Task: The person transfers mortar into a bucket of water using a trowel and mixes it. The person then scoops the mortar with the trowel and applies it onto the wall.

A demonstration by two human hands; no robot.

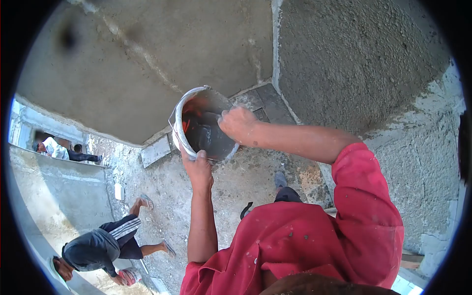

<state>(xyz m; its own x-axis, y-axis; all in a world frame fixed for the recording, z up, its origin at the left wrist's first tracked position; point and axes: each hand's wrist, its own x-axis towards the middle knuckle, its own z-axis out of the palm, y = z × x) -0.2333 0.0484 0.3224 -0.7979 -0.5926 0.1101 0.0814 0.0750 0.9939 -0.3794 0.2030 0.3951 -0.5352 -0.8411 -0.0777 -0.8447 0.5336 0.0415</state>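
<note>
A whitish bucket (180,108) with a wire handle is held up in front of me, tilted so its mouth faces me. Grey wet mix (209,137) lies inside, and the inner wall shows orange on one side. My left hand (198,169) grips the near rim, thumb over the edge. My right hand (238,127) is closed at the bucket's right side, over the mouth. A greyish edge shows beside its fingers, but what it holds is too unclear to name.
Smooth plastered wall (147,59) rises ahead; a rougher grey wall (359,64) stands right. Dark tiles (273,104) lie at their corner. A co-worker (98,246) bends at lower left with a small pail (130,277). Another person (61,149) is farther back. Rubble-strewn ground (162,196) lies below.
</note>
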